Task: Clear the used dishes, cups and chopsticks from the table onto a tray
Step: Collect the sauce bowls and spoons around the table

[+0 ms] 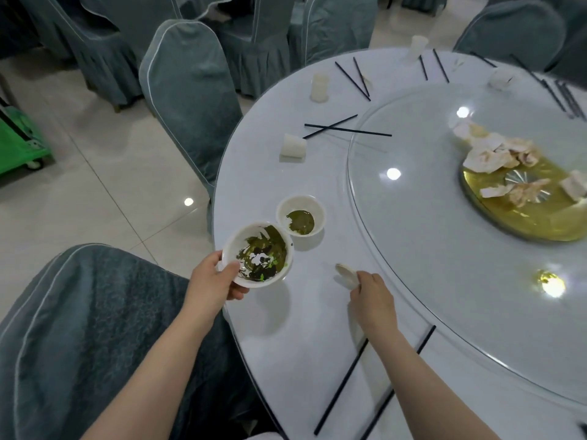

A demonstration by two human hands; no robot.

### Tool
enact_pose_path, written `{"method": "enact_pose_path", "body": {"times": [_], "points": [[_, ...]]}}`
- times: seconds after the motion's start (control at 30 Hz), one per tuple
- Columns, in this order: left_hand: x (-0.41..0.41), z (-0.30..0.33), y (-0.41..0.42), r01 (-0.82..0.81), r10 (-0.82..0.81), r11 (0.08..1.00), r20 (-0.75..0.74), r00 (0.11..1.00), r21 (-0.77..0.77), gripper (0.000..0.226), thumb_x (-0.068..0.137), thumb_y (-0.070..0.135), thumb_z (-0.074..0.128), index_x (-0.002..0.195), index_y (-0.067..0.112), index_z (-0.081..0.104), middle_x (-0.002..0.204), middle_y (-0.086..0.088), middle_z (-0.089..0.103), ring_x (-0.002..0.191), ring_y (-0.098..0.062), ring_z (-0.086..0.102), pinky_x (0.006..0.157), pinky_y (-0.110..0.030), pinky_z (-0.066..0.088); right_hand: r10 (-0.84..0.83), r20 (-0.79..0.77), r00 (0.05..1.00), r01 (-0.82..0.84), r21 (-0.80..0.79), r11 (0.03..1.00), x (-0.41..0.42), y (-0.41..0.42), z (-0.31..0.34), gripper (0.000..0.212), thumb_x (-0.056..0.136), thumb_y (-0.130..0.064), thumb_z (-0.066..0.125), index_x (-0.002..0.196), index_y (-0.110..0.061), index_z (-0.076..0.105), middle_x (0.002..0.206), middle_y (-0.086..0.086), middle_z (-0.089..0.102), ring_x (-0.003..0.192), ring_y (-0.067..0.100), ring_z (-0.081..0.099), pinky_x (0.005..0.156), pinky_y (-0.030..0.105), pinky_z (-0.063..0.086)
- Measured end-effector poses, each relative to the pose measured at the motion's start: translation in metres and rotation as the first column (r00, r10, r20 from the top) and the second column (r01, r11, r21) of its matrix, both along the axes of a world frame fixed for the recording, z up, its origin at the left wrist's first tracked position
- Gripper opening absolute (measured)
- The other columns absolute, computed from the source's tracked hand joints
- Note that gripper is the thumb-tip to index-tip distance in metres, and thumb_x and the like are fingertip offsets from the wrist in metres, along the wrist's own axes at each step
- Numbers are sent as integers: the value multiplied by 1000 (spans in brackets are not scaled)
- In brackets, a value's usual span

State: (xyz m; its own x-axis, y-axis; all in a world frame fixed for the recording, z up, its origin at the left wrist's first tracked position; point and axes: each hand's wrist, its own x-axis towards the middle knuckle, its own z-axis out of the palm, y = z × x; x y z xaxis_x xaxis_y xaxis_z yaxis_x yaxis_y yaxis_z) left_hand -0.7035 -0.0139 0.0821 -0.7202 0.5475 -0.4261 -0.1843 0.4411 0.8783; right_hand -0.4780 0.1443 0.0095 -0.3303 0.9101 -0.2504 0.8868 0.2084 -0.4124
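Left hand (213, 278) grips a dirty white bowl (258, 254) by the rim, lifted at the worktop (286, 328) edge. Right hand (371, 296) pinches a white spoon (346, 274) low over the worktop. Second sauce bowl (301, 215) sits just beyond. Still to clear: black chopsticks (346, 130) in scattered pairs, paper cups (320, 87), crumpled napkins (495, 155) on the glass turntable (444, 249). No tray visible. Judged early; most of the clearing is left.
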Motion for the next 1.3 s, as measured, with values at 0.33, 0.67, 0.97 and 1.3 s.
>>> {"method": "enact_pose_path", "body": {"times": [0.33,0.67,0.97,1.3], "points": [[-4,-15,99,94,-94,995,5,996,-17,17,98,21,50,115,21,52,77,-9,72,51,-13,66,57,-29,53,-98,-170,980,106,35,994,47,20,12,21,91,-7,44,103,-13,61,86,-6,53,73,11,46,55,10,26],[-3,-45,135,246,-249,922,29,968,-300,30,97,25,39,126,16,37,73,-15,74,56,-28,68,56,-29,49,-121,-271,955,113,-46,993,57,34,12,31,93,-12,46,119,-17,61,100,-7,62,87,10,53,71,21,34],[-3,-50,157,274,-305,922,-77,949,-273,22,93,11,38,95,21,58,85,-6,66,73,-30,67,65,-40,57,-120,-273,954,93,-109,990,62,26,11,30,94,-15,46,119,-18,61,100,-10,61,88,5,53,65,8,32],[12,-51,152,278,-337,920,-200,920,-275,20,84,3,46,73,15,57,75,-11,64,71,-35,66,65,-48,59,-157,-291,944,132,-107,986,89,18,26,17,91,-13,48,94,-15,64,82,-6,63,76,12,55,64,23,43]]}}
